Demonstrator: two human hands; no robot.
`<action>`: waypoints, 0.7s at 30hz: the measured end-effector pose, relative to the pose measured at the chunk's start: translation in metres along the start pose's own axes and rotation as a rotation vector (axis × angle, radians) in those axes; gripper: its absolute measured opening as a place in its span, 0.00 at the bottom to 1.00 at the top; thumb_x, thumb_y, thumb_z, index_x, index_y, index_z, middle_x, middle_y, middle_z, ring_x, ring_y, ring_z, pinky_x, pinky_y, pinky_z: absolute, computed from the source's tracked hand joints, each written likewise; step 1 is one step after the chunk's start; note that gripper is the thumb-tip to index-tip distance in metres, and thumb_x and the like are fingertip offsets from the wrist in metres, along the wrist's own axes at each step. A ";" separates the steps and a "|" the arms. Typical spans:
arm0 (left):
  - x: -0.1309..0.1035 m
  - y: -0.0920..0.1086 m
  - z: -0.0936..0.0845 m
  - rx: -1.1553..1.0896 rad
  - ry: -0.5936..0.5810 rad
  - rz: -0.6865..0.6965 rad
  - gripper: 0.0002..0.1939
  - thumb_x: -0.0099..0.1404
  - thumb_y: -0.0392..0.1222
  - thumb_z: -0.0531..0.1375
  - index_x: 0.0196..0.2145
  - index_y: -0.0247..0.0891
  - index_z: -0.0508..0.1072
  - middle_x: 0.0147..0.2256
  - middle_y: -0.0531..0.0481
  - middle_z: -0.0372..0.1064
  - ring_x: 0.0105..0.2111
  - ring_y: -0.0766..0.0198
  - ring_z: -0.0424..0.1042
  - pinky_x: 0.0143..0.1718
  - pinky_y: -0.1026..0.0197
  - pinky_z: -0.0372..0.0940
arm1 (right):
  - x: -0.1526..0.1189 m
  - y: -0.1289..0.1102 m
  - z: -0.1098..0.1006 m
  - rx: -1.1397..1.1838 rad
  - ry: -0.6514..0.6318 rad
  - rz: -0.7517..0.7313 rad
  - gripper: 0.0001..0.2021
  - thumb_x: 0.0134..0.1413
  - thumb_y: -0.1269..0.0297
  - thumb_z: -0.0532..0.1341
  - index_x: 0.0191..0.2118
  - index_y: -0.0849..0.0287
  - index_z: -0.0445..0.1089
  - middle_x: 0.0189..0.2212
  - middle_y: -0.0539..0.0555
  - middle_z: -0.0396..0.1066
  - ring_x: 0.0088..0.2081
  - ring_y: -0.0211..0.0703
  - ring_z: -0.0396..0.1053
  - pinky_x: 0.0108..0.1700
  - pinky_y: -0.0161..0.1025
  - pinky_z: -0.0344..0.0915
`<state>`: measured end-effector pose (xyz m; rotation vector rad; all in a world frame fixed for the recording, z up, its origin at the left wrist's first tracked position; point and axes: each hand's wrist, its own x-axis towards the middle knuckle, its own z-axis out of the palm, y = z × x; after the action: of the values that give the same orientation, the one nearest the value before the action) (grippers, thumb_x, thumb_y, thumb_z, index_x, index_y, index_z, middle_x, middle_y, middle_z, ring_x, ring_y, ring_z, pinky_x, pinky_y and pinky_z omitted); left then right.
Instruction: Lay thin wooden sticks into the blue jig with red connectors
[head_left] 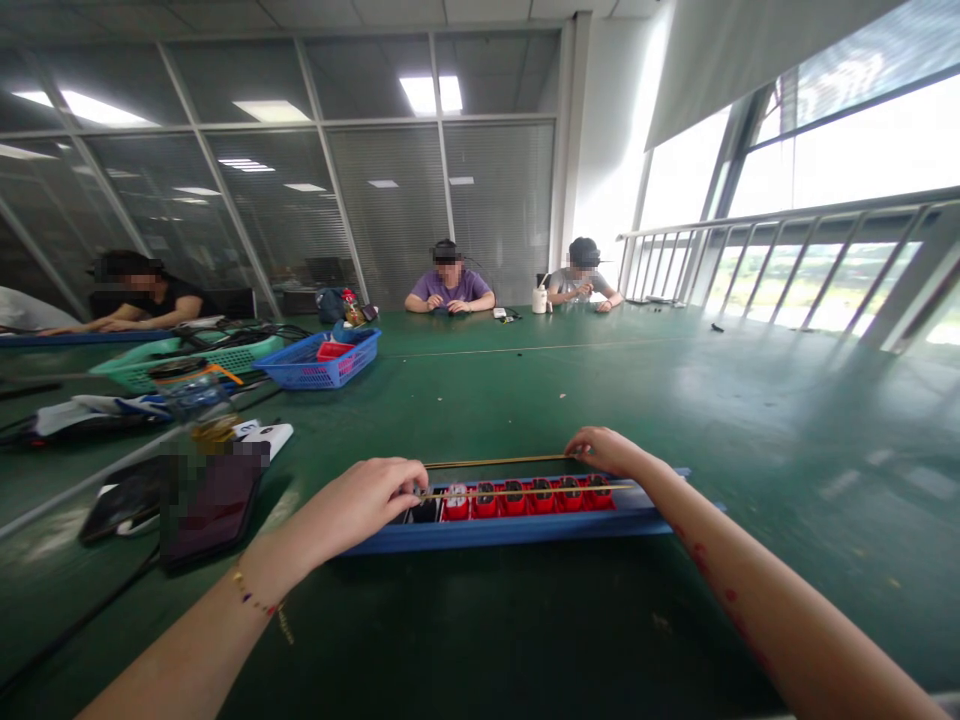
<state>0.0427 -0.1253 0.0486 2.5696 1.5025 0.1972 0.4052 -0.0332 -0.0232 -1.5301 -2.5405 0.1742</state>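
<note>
Blue tray (517, 538), long axis left to right, tan strands (499, 461) parallel

At the lower centre of the frame, the left hand (386, 490) and right hand (600, 449) pinch thin yellow strands (499, 461) at a long blue tray (517, 537) holding red pieces (514, 503). A blue basket (311, 377) stands centre left on the green table (465, 630); a railing (780, 219) crosses the upper right.

Bare forearms (761, 580), beaded bracelet (255, 603) on left wrist (261, 588), dangling gold-coloured chain (285, 626)
</note>
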 end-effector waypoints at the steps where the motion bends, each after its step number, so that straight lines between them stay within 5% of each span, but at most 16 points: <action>1: 0.000 0.000 -0.003 0.007 0.012 0.000 0.08 0.59 0.43 0.53 0.35 0.45 0.70 0.30 0.54 0.70 0.29 0.64 0.68 0.30 0.66 0.58 | 0.000 0.000 0.000 -0.002 0.002 -0.005 0.14 0.46 0.69 0.54 0.37 0.54 0.73 0.35 0.52 0.72 0.36 0.41 0.68 0.40 0.33 0.62; 5: -0.002 -0.010 -0.021 0.082 0.141 0.025 0.10 0.60 0.45 0.50 0.34 0.44 0.70 0.35 0.53 0.69 0.34 0.63 0.67 0.34 0.66 0.58 | 0.000 0.001 0.001 0.002 0.002 -0.015 0.14 0.46 0.69 0.53 0.37 0.55 0.73 0.35 0.52 0.72 0.36 0.41 0.69 0.39 0.33 0.62; 11: 0.012 -0.056 -0.040 0.208 0.360 -0.022 0.11 0.60 0.46 0.50 0.34 0.42 0.70 0.36 0.52 0.68 0.33 0.62 0.67 0.34 0.65 0.57 | 0.002 0.007 0.007 0.054 0.026 0.024 0.19 0.46 0.67 0.56 0.48 0.60 0.65 0.34 0.54 0.72 0.35 0.41 0.69 0.38 0.34 0.62; 17: 0.048 -0.075 -0.016 0.216 0.183 -0.062 0.10 0.58 0.44 0.52 0.31 0.42 0.72 0.33 0.50 0.70 0.33 0.61 0.68 0.34 0.64 0.58 | 0.001 0.013 0.013 0.054 0.104 0.092 0.35 0.42 0.63 0.61 0.58 0.58 0.50 0.45 0.57 0.66 0.43 0.45 0.65 0.43 0.38 0.61; 21: 0.069 -0.069 0.005 0.191 0.087 -0.036 0.08 0.56 0.40 0.53 0.28 0.41 0.72 0.32 0.51 0.70 0.32 0.62 0.69 0.34 0.64 0.59 | 0.001 0.011 0.010 -0.011 0.078 0.039 0.28 0.44 0.63 0.59 0.55 0.54 0.56 0.51 0.56 0.61 0.49 0.47 0.60 0.47 0.40 0.58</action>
<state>0.0185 -0.0323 0.0319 2.7096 1.6730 0.1716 0.4121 -0.0271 -0.0353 -1.5593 -2.4570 0.1038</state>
